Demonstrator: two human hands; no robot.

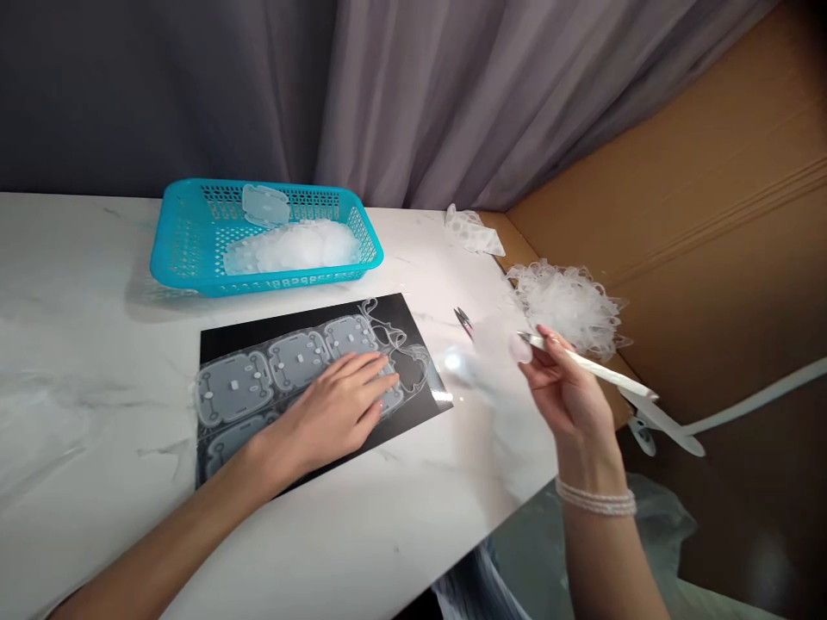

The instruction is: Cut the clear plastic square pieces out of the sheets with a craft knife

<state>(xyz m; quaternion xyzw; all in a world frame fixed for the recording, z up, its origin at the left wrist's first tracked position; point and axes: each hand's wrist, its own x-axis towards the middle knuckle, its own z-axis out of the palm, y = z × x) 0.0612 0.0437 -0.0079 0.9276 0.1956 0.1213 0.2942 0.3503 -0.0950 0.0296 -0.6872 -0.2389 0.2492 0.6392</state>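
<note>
Pressing flat, the left hand [329,413] lies open on a clear molded sheet [297,357] atop a black mat [404,323] on the worktop [77,413], while the right hand [568,379] pinches a white-handled tool [591,366] in midair at right. Snips [463,319] lie just beyond; clear trimmings [565,306] heap upper right; a blue basket [187,241] sits upper left.

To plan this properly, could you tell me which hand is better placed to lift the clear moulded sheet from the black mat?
Left, probably: the left hand rests on the clear moulded sheet, while the right hand is raised, holding a white-handled tool.
</note>
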